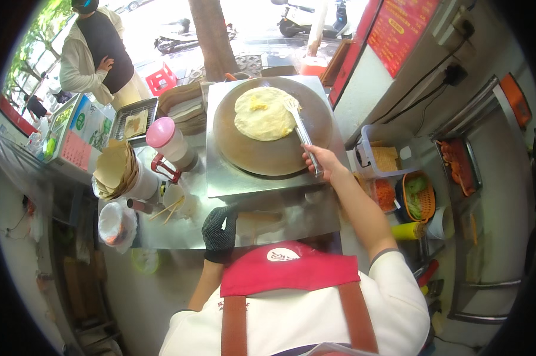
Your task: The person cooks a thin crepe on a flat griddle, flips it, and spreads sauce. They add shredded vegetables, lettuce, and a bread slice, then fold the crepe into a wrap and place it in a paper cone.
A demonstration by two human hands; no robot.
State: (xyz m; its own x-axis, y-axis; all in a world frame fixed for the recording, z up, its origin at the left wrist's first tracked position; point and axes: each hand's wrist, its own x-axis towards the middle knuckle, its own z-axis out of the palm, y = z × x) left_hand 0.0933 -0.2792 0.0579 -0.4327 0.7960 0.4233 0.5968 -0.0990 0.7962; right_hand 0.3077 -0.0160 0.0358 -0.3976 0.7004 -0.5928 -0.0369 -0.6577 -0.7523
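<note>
A round pale flatbread (262, 114) with a patch of yellow egg lies on the round griddle plate (247, 159). My right hand (321, 159) is closed round the handle end of metal tongs (302, 126). Their tips touch the flatbread's right edge. Lower left of the griddle, my left hand (218, 233), in a dark dotted glove, hangs at the counter's front with its fingers curled. What it holds, if anything, I cannot make out. A blurred tan strip (259, 217) shows just right of it.
Left of the griddle stand a pink-lidded container (159, 133), paper bags (115, 169) and a cup with wooden sticks (174, 202). To the right are a clear plastic bin (392, 159), shredded carrot (384, 196) and an orange basket of greens (419, 199). A person (99, 56) stands beyond the counter.
</note>
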